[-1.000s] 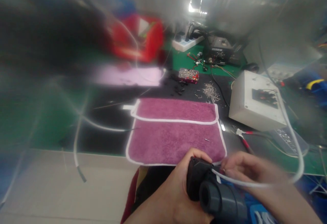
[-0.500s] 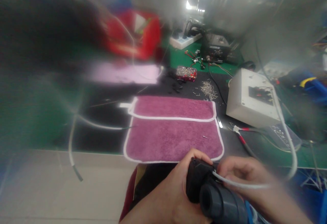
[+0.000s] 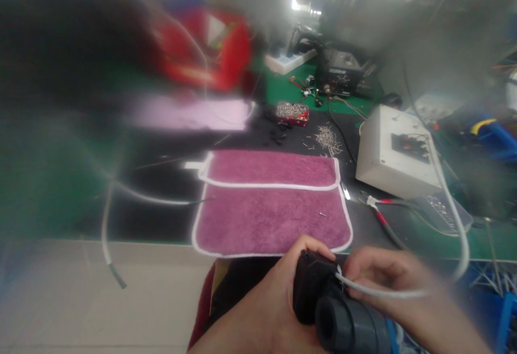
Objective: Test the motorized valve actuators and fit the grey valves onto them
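Observation:
My left hand (image 3: 274, 300) is wrapped round a black, round-barrelled device (image 3: 335, 311) held low in front of me, below the table edge. My right hand (image 3: 383, 278) pinches a thin white cable (image 3: 383, 291) right where it meets the top of the device. That cable arcs up to the right towards a white box (image 3: 388, 154) on the table. A purple towel with white trim (image 3: 270, 203), folded over at its far side, lies flat on the black mat just beyond my hands.
A small tin of metal pins (image 3: 291, 112) and loose pins (image 3: 328, 138) lie behind the towel. A black instrument (image 3: 343, 76), a power strip (image 3: 288, 60) and a red object (image 3: 210, 52) stand farther back. Red-handled pliers (image 3: 382, 216) lie right of the towel. Another white cable (image 3: 121, 203) hangs over the table's left edge.
The view has drifted slightly; both hands keep their hold on the device and the cable, almost in the same place.

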Demonstrator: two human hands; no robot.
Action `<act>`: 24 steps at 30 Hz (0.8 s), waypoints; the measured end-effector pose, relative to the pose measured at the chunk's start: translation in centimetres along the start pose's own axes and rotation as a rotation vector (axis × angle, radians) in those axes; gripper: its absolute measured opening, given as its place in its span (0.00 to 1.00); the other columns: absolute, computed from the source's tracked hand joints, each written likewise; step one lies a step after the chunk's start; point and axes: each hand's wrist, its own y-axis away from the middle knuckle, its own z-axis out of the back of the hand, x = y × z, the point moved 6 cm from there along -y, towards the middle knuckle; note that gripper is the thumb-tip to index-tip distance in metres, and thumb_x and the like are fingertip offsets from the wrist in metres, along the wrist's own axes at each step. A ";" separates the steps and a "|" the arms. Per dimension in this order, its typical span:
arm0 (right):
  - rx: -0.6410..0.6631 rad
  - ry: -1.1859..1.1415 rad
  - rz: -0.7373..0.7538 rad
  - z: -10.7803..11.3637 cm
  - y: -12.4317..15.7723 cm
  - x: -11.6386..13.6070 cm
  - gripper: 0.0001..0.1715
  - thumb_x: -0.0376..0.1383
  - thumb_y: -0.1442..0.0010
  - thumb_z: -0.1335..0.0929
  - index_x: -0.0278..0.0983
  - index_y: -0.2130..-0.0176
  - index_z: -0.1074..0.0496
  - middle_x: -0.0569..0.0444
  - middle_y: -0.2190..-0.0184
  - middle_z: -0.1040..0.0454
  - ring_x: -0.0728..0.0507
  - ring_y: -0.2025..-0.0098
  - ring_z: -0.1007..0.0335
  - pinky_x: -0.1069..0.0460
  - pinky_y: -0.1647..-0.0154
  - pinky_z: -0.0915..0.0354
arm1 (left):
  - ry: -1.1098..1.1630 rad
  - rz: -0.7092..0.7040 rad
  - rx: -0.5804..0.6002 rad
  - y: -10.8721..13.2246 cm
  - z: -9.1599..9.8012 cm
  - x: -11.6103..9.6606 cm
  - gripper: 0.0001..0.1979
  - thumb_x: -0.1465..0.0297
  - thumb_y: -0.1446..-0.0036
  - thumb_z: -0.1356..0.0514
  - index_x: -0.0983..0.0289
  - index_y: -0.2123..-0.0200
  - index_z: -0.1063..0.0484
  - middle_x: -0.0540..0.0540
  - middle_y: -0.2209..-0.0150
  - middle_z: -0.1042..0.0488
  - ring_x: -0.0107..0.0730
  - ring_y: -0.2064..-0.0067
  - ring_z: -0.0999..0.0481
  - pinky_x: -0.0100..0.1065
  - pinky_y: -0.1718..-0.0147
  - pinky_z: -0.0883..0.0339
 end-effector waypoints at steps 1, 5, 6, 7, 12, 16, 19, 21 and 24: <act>0.020 0.025 0.025 -0.2 -0.2 0.1 0.22 0.50 0.35 0.22 0.34 0.63 0.23 0.50 0.66 0.27 0.47 0.64 0.32 0.58 0.67 0.38 | -0.002 -0.002 0.001 0.0 0.0 -0.1 0.45 0.77 0.57 0.26 0.58 0.40 0.44 0.54 0.52 0.27 0.36 0.55 0.24 0.33 0.57 0.33; 0.003 0.035 0.175 -0.6 -0.8 1.2 0.22 0.48 0.33 0.23 0.34 0.64 0.28 0.53 0.68 0.29 0.48 0.65 0.35 0.58 0.65 0.39 | -0.066 -0.015 0.011 -0.1 0.1 -0.4 0.41 0.76 0.53 0.27 0.59 0.40 0.43 0.54 0.53 0.29 0.28 0.60 0.29 0.27 0.63 0.37; 0.002 0.017 0.197 -0.5 -0.9 1.5 0.23 0.48 0.34 0.23 0.34 0.64 0.29 0.53 0.68 0.30 0.49 0.65 0.35 0.57 0.65 0.39 | -0.066 -0.025 0.012 0.0 0.1 -0.4 0.40 0.75 0.53 0.27 0.59 0.40 0.43 0.53 0.53 0.29 0.28 0.60 0.29 0.27 0.63 0.37; 0.014 -0.004 0.194 -0.5 -1.1 1.6 0.23 0.48 0.35 0.22 0.34 0.64 0.30 0.53 0.68 0.30 0.48 0.65 0.34 0.57 0.65 0.39 | -0.054 -0.036 0.012 0.1 0.1 -0.4 0.40 0.75 0.53 0.27 0.59 0.40 0.42 0.53 0.54 0.29 0.28 0.60 0.29 0.27 0.63 0.36; -0.109 0.323 0.351 1.6 -3.1 3.7 0.14 0.45 0.31 0.25 0.37 0.61 0.23 0.54 0.66 0.27 0.48 0.66 0.31 0.56 0.67 0.38 | 0.081 -0.059 -0.018 0.4 0.0 -0.5 0.44 0.68 0.58 0.22 0.61 0.40 0.38 0.53 0.57 0.28 0.27 0.61 0.29 0.25 0.64 0.39; -0.320 0.849 0.732 1.7 -4.6 5.9 0.09 0.37 0.23 0.32 0.43 0.51 0.20 0.57 0.55 0.24 0.48 0.55 0.27 0.53 0.53 0.35 | 0.176 -0.082 0.016 0.3 0.0 -0.6 0.47 0.65 0.61 0.19 0.62 0.41 0.38 0.54 0.58 0.26 0.26 0.63 0.29 0.24 0.65 0.38; -0.318 1.083 0.716 0.9 -5.8 5.7 0.12 0.35 0.22 0.35 0.41 0.50 0.21 0.56 0.54 0.25 0.45 0.55 0.27 0.50 0.53 0.36 | 0.201 -0.137 0.082 0.4 -0.2 -0.8 0.47 0.64 0.62 0.19 0.62 0.40 0.37 0.55 0.56 0.26 0.27 0.61 0.27 0.25 0.62 0.36; -0.304 1.151 0.690 0.6 -6.1 5.7 0.13 0.34 0.22 0.36 0.40 0.51 0.21 0.54 0.54 0.25 0.43 0.55 0.27 0.48 0.55 0.36 | 0.224 -0.164 0.104 0.4 -0.1 -0.9 0.47 0.65 0.64 0.19 0.62 0.41 0.34 0.55 0.55 0.27 0.28 0.59 0.27 0.26 0.59 0.35; -0.294 1.241 0.667 0.6 -6.1 5.9 0.13 0.33 0.23 0.37 0.39 0.53 0.22 0.52 0.55 0.25 0.41 0.57 0.27 0.47 0.59 0.37 | 0.282 -0.178 0.104 0.3 0.1 -0.8 0.47 0.66 0.69 0.19 0.63 0.42 0.30 0.56 0.52 0.29 0.29 0.57 0.28 0.26 0.58 0.34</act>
